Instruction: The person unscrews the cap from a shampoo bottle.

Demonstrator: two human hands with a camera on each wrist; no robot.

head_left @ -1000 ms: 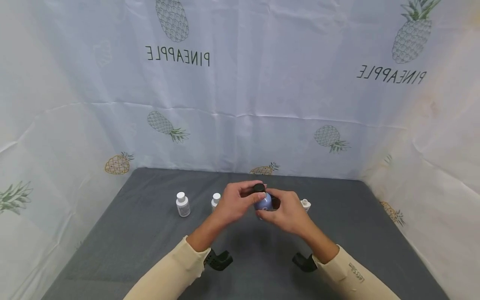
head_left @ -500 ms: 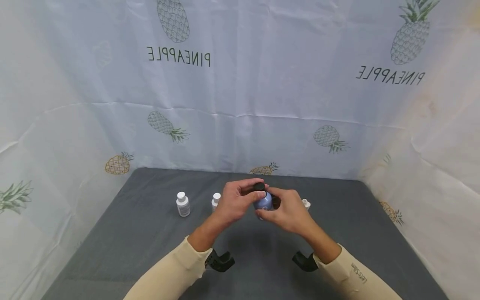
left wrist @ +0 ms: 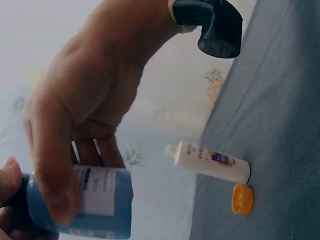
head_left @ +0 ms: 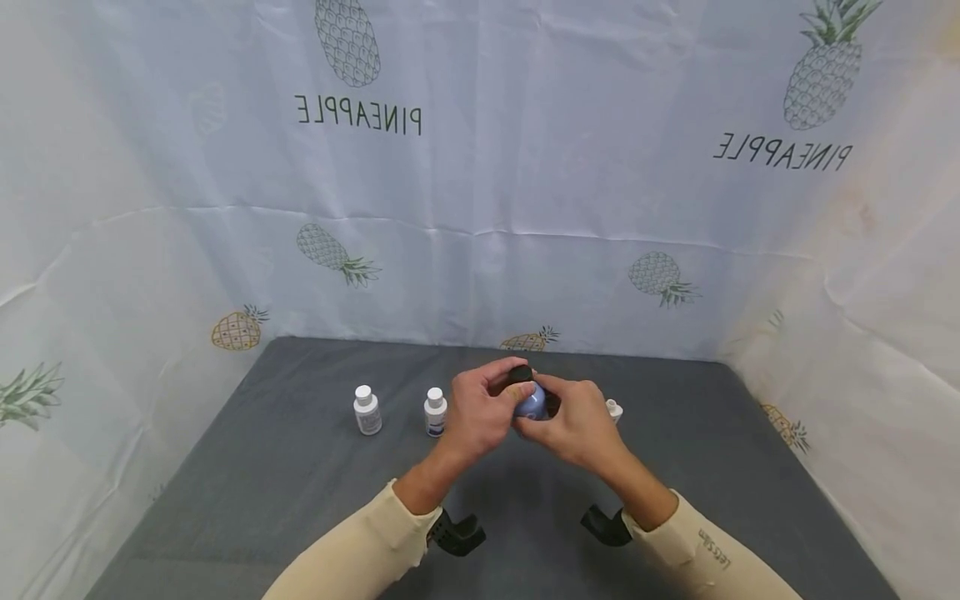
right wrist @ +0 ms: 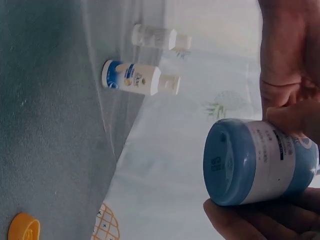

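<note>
Both hands hold a small blue bottle (head_left: 533, 405) above the table. My left hand (head_left: 477, 412) pinches its black cap (head_left: 520, 373), with the thumb at the bottle's shoulder. My right hand (head_left: 579, 423) grips the body between thumb and fingers. The left wrist view shows that right hand (left wrist: 85, 100) around the bottle (left wrist: 123, 200), whose pale label faces the camera; the left fingers at the cap are cut off by the frame. In the right wrist view the flat base of the bottle (right wrist: 220, 162) is visible, held off the table.
Two capped white bottles (head_left: 367, 411) (head_left: 435, 413) stand on the dark grey table (head_left: 300, 500) to the left. Behind my right hand stands an uncapped white bottle (left wrist: 210, 162), partly hidden in the head view. An orange cap (left wrist: 242, 199) lies beside it. Pineapple-print curtains (head_left: 480, 167) surround the table.
My left wrist and forearm have swung a little to the right, uncovering more of the second white bottle. The right hand and the blue bottle stay nearly in place.
</note>
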